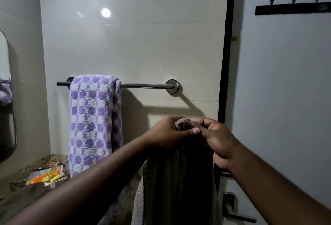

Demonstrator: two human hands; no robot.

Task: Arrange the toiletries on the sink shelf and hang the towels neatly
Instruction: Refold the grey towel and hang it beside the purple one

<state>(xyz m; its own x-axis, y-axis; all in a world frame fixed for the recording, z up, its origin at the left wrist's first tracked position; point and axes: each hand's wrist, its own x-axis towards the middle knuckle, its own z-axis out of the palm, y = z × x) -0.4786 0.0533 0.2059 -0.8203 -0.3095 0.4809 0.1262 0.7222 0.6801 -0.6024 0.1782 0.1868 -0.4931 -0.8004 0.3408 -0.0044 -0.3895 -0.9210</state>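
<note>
A purple towel with white and violet dots (95, 122) hangs folded over the left part of a chrome towel bar (146, 86) on the tiled wall. Below the bar's right half, both my hands hold up a dark grey-brown towel (179, 180) by its bunched top edge. My left hand (168, 133) pinches the bunched top from the left. My right hand (218, 139) grips it from the right, fingers curled round the cloth. The dark towel hangs straight down between my forearms.
A counter at lower left carries an orange and yellow packet (44, 175). A mirror edge (10, 99) shows at far left. A dark door frame (225, 63) stands right of the tiles, with a door handle (234, 210) below and a black hook rack (292, 8) on the right wall.
</note>
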